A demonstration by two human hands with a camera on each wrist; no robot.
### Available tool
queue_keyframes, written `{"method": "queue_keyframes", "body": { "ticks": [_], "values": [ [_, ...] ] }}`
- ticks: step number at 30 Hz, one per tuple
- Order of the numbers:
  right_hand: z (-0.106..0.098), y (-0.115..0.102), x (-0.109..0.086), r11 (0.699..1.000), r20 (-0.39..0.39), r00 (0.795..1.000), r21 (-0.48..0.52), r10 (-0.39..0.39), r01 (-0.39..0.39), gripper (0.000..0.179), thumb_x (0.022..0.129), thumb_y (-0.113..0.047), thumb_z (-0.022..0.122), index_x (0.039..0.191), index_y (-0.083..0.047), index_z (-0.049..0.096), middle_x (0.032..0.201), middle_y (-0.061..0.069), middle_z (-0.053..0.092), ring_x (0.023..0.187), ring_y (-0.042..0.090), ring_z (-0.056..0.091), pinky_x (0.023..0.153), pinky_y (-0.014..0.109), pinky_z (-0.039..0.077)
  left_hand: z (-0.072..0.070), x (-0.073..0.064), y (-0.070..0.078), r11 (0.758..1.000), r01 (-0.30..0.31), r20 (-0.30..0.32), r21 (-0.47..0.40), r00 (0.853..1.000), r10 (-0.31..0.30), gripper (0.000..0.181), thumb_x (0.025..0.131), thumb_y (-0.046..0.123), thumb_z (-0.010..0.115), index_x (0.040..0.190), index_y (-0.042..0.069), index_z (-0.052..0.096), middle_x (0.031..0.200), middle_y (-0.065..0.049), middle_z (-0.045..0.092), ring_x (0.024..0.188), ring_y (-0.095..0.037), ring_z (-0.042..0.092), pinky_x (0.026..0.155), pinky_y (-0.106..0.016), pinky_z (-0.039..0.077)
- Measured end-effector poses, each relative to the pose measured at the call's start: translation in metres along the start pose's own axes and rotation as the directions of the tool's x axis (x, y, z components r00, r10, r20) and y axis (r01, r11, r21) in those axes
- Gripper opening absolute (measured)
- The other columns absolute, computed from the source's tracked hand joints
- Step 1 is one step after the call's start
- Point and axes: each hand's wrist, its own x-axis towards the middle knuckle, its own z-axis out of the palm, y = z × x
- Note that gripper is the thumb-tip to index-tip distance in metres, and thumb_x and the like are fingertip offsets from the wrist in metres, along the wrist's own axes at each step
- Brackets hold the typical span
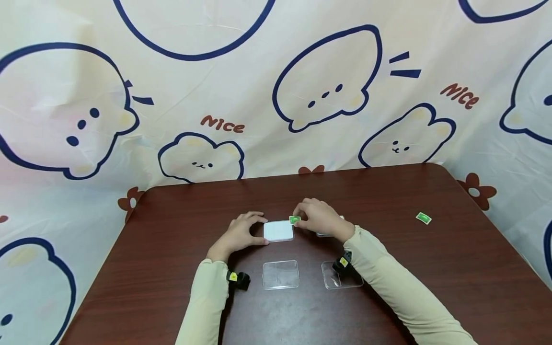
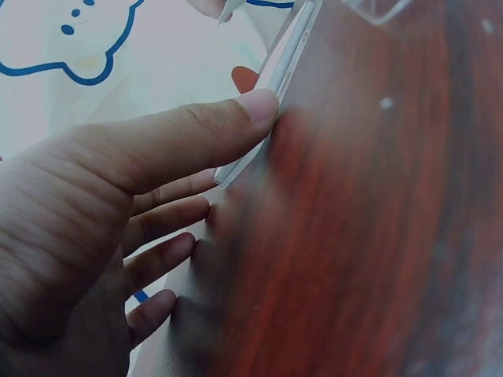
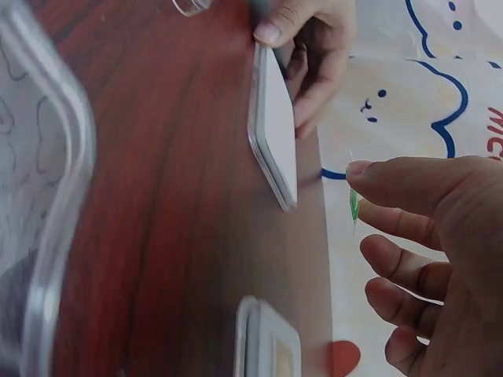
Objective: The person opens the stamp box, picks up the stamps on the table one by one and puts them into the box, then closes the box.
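My left hand [image 1: 239, 231] holds a shallow rectangular case with a flat white top [image 1: 278, 232], the thumb at its near edge and the fingers at its far side. In the left wrist view the thumb presses along the rim of the case [image 2: 287, 63]. My right hand [image 1: 319, 215] pinches a small green stamp with a white border [image 1: 295, 220] between thumb and index finger, over the case's far right corner. From the right wrist the stamp [image 3: 354, 206] shows almost edge-on, above the case's white face. The other right fingers are loosely bent.
A second shallow case [image 3: 275, 349] with a yellowish patch lies partly hidden under my right hand. Nearer me are two clear plastic lids, one on the left [image 1: 281, 275] and one below my right wrist [image 1: 332, 282]. Another green stamp [image 1: 424, 218] lies far right on the brown table [image 1: 172, 268].
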Motion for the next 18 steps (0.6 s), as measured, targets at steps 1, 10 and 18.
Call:
{"method": "queue_keyframes", "body": {
  "ticks": [1, 10, 18],
  "values": [
    [0.001, -0.002, 0.001, 1.000, 0.006, 1.000, -0.002, 0.001, -0.001, 0.021, 0.088, -0.029, 0.070, 0.104, -0.017, 0.071, 0.094, -0.001, 0.061, 0.084, 0.014, 0.054, 0.073, 0.031, 0.045, 0.000, 0.000, 0.000, 1.000, 0.000, -0.001, 0.001, 1.000, 0.000, 0.061, 0.078, 0.035, 0.080, 0.132, 0.016, 0.059, 0.149, -0.005, 0.043, 0.140, -0.032, 0.032, 0.111, -0.060, 0.022],
    [0.016, -0.012, 0.010, 0.999, 0.033, 0.999, -0.011, -0.031, 0.032, 0.019, 0.088, -0.029, 0.070, 0.103, -0.016, 0.071, 0.093, -0.001, 0.061, 0.082, 0.013, 0.055, 0.072, 0.030, 0.046, 0.000, -0.001, 0.000, 1.000, 0.006, -0.002, 0.000, 1.000, -0.006, 0.060, 0.078, 0.036, 0.080, 0.131, 0.017, 0.059, 0.149, -0.004, 0.043, 0.140, -0.031, 0.032, 0.111, -0.060, 0.022],
    [0.025, -0.017, 0.019, 0.998, 0.050, 0.998, -0.028, -0.046, 0.048, 0.022, 0.089, -0.030, 0.069, 0.106, -0.017, 0.071, 0.097, -0.001, 0.063, 0.085, 0.013, 0.057, 0.074, 0.031, 0.048, 0.000, 0.000, 0.000, 1.000, -0.001, -0.005, 0.003, 1.000, 0.001, 0.059, 0.078, 0.035, 0.080, 0.130, 0.017, 0.060, 0.149, -0.004, 0.044, 0.140, -0.032, 0.033, 0.109, -0.060, 0.023]
  ]
}}
